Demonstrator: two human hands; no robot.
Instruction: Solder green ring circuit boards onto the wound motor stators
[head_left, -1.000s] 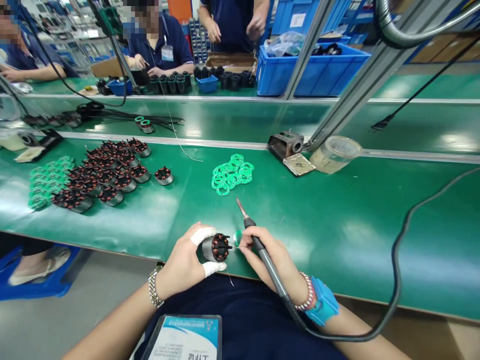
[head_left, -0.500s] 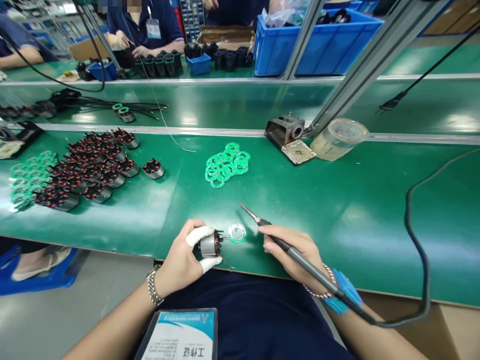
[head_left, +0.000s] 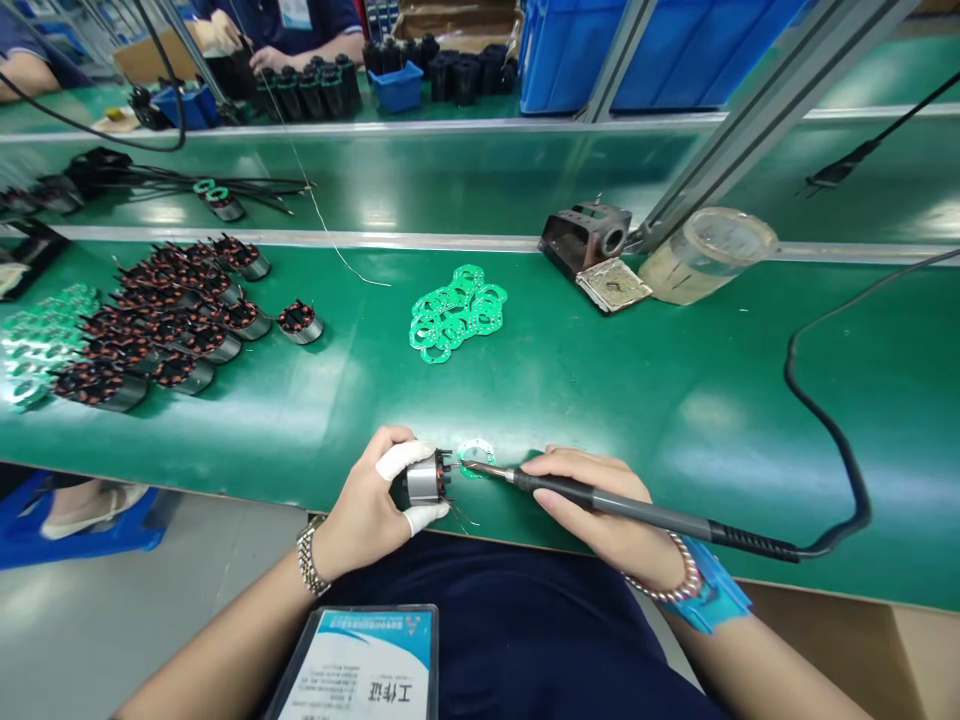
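Observation:
My left hand [head_left: 379,497], with white covers on thumb and finger, grips a motor stator [head_left: 426,478] on its side near the bench's front edge. Black pins and copper windings on the stator face right. My right hand [head_left: 600,500] is closed round the handle of a soldering iron [head_left: 637,508]. The iron's tip points left, close to the stator's pins; whether it touches them I cannot tell. Under the tip lies a ring-shaped green circuit board [head_left: 475,446] on the bench, partly covered by the iron. Thin wire ends stick out below the stator.
Several green ring boards [head_left: 457,312] lie mid-bench. Many stators [head_left: 172,320] stand at the left beside more boards [head_left: 45,335]. An iron stand [head_left: 589,238] with a sponge [head_left: 613,285] and a plastic tub [head_left: 705,255] are at back right. The iron's cable [head_left: 832,430] loops right. A thin wire [head_left: 330,240] hangs down.
My right hand has swung the soldering iron down and left, bringing its tip from above right of the ring board to the stator's pins. The left hand still holds the stator. The view has tilted downward.

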